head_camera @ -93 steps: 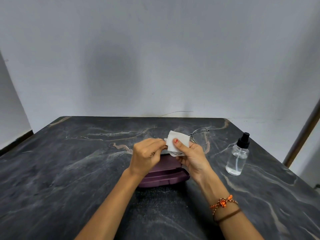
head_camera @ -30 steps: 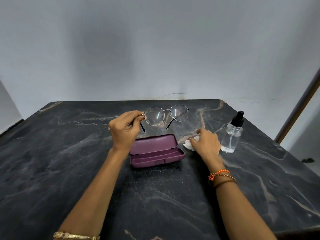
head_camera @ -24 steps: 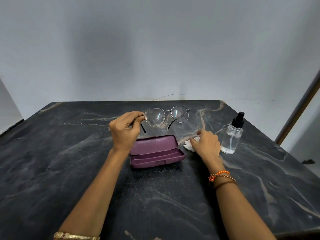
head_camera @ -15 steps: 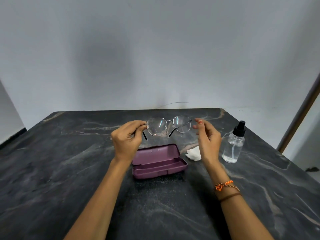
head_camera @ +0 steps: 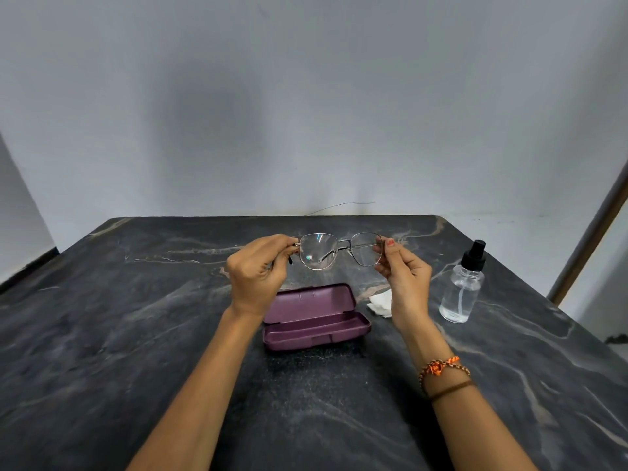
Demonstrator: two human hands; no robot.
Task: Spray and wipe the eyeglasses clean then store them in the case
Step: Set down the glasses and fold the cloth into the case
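Note:
Thin metal-framed eyeglasses (head_camera: 339,250) hang in the air above the table, lenses facing me. My left hand (head_camera: 258,273) pinches the frame's left end near the hinge. My right hand (head_camera: 404,275) pinches the right end with thumb and fingertips. Below them a purple glasses case (head_camera: 316,317) lies open on the table with nothing inside. A crumpled white wipe (head_camera: 380,302) lies just right of the case, partly hidden behind my right wrist. The clear spray bottle (head_camera: 462,287) with a black pump top stands upright further right.
The dark marbled table (head_camera: 136,334) ends at a pale wall behind and drops off on the right, close to the bottle. A brown strip (head_camera: 591,232) slants up at the far right.
My right hand left the wipe on the table, rose, and took hold of the right end of the eyeglasses. My left hand kept its grip throughout.

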